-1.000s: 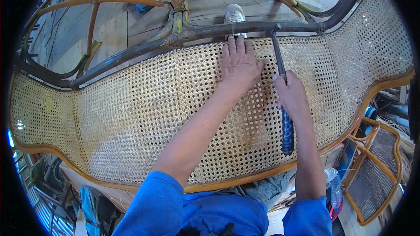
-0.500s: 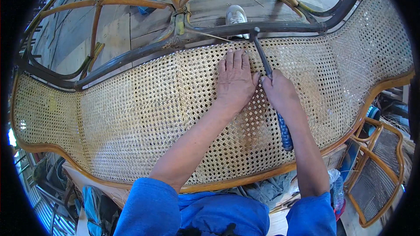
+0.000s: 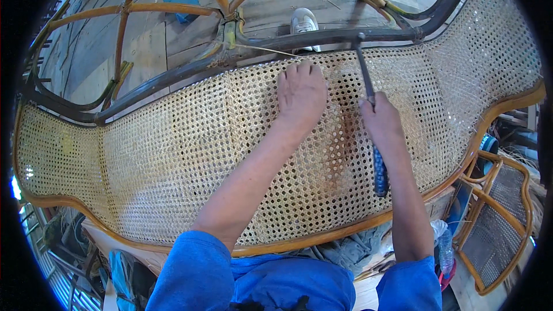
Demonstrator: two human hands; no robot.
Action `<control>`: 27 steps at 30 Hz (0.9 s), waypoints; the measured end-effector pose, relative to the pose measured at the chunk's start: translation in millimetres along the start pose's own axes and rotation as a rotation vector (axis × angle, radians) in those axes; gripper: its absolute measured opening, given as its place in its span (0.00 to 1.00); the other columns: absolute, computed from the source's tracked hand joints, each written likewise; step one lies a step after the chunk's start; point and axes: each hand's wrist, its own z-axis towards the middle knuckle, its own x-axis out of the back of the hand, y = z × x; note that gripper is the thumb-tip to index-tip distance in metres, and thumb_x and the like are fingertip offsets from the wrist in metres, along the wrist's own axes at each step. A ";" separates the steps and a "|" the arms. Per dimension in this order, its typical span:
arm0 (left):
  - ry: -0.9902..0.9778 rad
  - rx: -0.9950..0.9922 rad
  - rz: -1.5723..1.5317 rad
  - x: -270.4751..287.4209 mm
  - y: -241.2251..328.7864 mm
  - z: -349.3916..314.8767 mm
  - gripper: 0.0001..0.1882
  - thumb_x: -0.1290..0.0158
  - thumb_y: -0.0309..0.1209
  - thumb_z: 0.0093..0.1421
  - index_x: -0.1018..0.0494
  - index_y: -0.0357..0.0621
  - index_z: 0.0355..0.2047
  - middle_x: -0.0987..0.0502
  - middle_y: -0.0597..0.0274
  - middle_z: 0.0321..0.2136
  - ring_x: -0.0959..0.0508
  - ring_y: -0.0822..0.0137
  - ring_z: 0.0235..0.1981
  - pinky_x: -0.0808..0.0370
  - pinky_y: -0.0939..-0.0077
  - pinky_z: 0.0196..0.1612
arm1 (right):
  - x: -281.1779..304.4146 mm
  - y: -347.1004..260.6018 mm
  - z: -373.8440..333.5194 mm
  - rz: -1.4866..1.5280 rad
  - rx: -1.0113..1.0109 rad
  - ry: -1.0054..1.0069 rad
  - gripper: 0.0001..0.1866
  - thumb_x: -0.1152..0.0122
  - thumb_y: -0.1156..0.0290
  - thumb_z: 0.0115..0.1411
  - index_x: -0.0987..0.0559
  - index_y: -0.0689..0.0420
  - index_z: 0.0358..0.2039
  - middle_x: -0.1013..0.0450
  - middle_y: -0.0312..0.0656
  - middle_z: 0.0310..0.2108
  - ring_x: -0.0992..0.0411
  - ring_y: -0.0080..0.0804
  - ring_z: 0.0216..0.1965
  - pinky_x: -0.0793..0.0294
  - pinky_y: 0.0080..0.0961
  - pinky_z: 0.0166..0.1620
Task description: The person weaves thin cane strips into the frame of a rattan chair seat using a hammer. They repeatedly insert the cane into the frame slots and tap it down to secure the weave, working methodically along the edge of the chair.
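Note:
A long panel of woven cane webbing (image 3: 173, 155), edged by a bent rattan frame, lies across in front of me. My left hand (image 3: 301, 95) rests near the panel's far edge with its fingers curled down; the fingertips are hidden, and I cannot make out what is in them. Just beyond those fingers, a thin pale strip (image 3: 268, 50) runs leftward to a bound joint. My right hand (image 3: 383, 120) is closed round a hammer (image 3: 365, 75) with a dark blue grip. The hammer's head is up at the dark far rail (image 3: 265, 42), slightly blurred.
Rattan struts (image 3: 167, 7) rise beyond the rail. A shoe (image 3: 304, 23) and a blue cloth (image 3: 182, 6) are on the plank floor. At the lower right stand a smaller caned frame (image 3: 496, 239) and a plastic bottle (image 3: 445, 250). Grey cloth (image 3: 345, 253) lies under the near edge.
My left hand has gone from lying flat to curled fingers, shifting slightly left. My right hand has moved the hammer a little to the right, away from the left hand.

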 end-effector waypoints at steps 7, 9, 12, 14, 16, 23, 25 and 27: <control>0.106 0.138 -0.042 -15.6 9.1 56.3 0.11 0.46 0.36 0.57 0.24 0.43 0.35 0.26 0.54 0.37 0.25 0.54 0.42 0.28 0.57 0.45 | 22.0 17.4 6.3 -0.387 0.044 0.225 0.18 0.48 0.62 0.62 0.31 0.56 0.51 0.31 0.50 0.44 0.27 0.47 0.46 0.28 0.41 0.48; 0.209 0.089 -0.082 -23.5 10.3 61.3 0.11 0.46 0.37 0.58 0.24 0.42 0.34 0.25 0.53 0.34 0.24 0.54 0.41 0.27 0.57 0.42 | 23.2 20.7 10.6 -0.353 0.076 0.220 0.19 0.47 0.63 0.62 0.30 0.55 0.51 0.31 0.50 0.46 0.28 0.47 0.47 0.28 0.41 0.50; 0.253 0.074 -0.083 -29.3 6.7 61.5 0.11 0.48 0.37 0.59 0.25 0.43 0.33 0.24 0.53 0.32 0.23 0.54 0.38 0.25 0.58 0.39 | 23.4 25.8 11.7 -0.314 0.120 0.232 0.19 0.47 0.63 0.61 0.30 0.56 0.51 0.31 0.51 0.45 0.28 0.48 0.46 0.28 0.42 0.50; 0.308 0.062 -0.087 -24.9 -6.8 66.1 0.10 0.48 0.37 0.60 0.25 0.43 0.31 0.24 0.53 0.32 0.23 0.54 0.37 0.25 0.59 0.39 | 19.1 33.7 15.5 -0.306 0.154 0.260 0.19 0.46 0.63 0.61 0.29 0.57 0.50 0.31 0.51 0.45 0.28 0.49 0.46 0.29 0.42 0.50; 0.367 0.085 -0.066 -12.8 -23.1 75.1 0.10 0.49 0.37 0.61 0.24 0.45 0.32 0.24 0.54 0.32 0.22 0.53 0.34 0.25 0.61 0.38 | 19.3 35.4 16.9 -0.266 0.157 0.239 0.20 0.45 0.62 0.60 0.29 0.58 0.50 0.30 0.52 0.44 0.28 0.49 0.46 0.29 0.42 0.50; 0.206 -0.424 0.037 2.5 -33.5 80.3 0.07 0.47 0.33 0.57 0.21 0.51 0.34 0.24 0.59 0.29 0.23 0.54 0.33 0.26 0.61 0.36 | 22.0 54.5 23.6 -0.045 0.235 0.297 0.23 0.42 0.61 0.59 0.27 0.60 0.51 0.28 0.50 0.42 0.27 0.43 0.45 0.29 0.33 0.50; 0.179 -0.474 0.130 -2.1 -35.0 73.9 0.07 0.46 0.32 0.55 0.21 0.51 0.33 0.24 0.59 0.28 0.23 0.55 0.33 0.26 0.61 0.35 | 29.9 61.1 16.6 0.282 0.244 0.318 0.21 0.42 0.64 0.60 0.27 0.61 0.51 0.27 0.47 0.42 0.27 0.36 0.43 0.29 0.28 0.48; 0.202 -0.506 0.122 -6.0 -36.3 72.4 0.06 0.46 0.31 0.54 0.22 0.50 0.32 0.25 0.59 0.27 0.23 0.56 0.32 0.25 0.61 0.35 | 36.2 77.6 3.8 0.466 0.243 0.412 0.19 0.42 0.67 0.61 0.26 0.62 0.50 0.26 0.43 0.40 0.28 0.29 0.41 0.29 0.24 0.47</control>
